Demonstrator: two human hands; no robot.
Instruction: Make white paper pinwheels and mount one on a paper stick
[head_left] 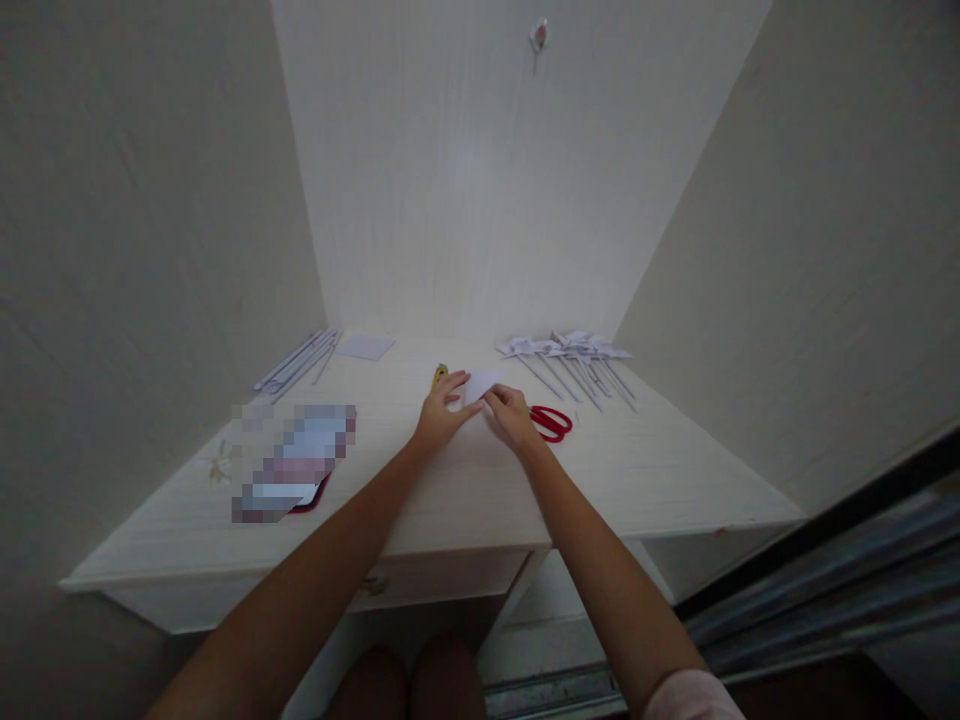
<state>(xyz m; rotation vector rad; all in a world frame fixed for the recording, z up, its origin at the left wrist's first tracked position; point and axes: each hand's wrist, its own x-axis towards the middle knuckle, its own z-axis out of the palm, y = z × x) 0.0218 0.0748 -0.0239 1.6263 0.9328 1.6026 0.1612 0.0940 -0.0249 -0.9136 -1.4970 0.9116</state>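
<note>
A small white square of paper (pixel 484 380) lies on the table between my two hands. My left hand (pixel 441 410) rests at its left side, fingers and thumb spread, the thumb reaching to the paper's lower edge. At the lower right edge, the bent fingers of my right hand (pixel 511 412) pinch the paper. Just beyond my left fingers is a yellow box cutter (pixel 440 374), partly hidden by the hand. Red-handled scissors (pixel 552 424) lie beside my right hand, their blades out of sight behind it.
Several white paper pinwheels on sticks (pixel 574 348) lie at the back right of the white table (pixel 465 490). Several thin sticks (pixel 300 362) and a flat piece of paper (pixel 366 347) are at the back left. A pixelated phone-like object (pixel 300 460) lies front left. Walls enclose three sides.
</note>
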